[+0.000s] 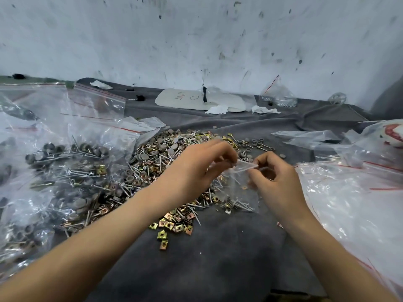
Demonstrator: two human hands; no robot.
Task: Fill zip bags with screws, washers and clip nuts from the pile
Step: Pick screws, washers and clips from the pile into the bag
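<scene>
A small zip bag (236, 186) is held just right of the middle of the frame, its mouth stretched between two hands. The left side of the mouth is pinched between the thumb and curled fingers of the left hand (202, 165). The right side is pinched by the right hand (275, 178), whose fingers are curled in towards the palm. Whether anything besides the plastic is held in either hand cannot be told. A few screws and clip nuts can be made out through the clear plastic near the bag's bottom, which hangs down at the right edge of the pile (165, 162).

The pile of loose screws, grey washers and brass-coloured clip nuts is spread across the middle of the frame, under and behind the left hand, on a grey cloth (218, 269). A cluster of clip nuts (172, 224) lies at the pile's lower edge.

Filled bags (65, 171) holding the same kinds of parts are heaped at the left of the frame. Empty bags (353, 214) with red seal lines are spread at the right. In the upper middle, a white board (196, 101) with handwriting on it lies flat by the marked wall (196, 40), with paper scraps (218, 110) beside it. A further bag (279, 97) holding small shiny parts stands at the upper right.
</scene>
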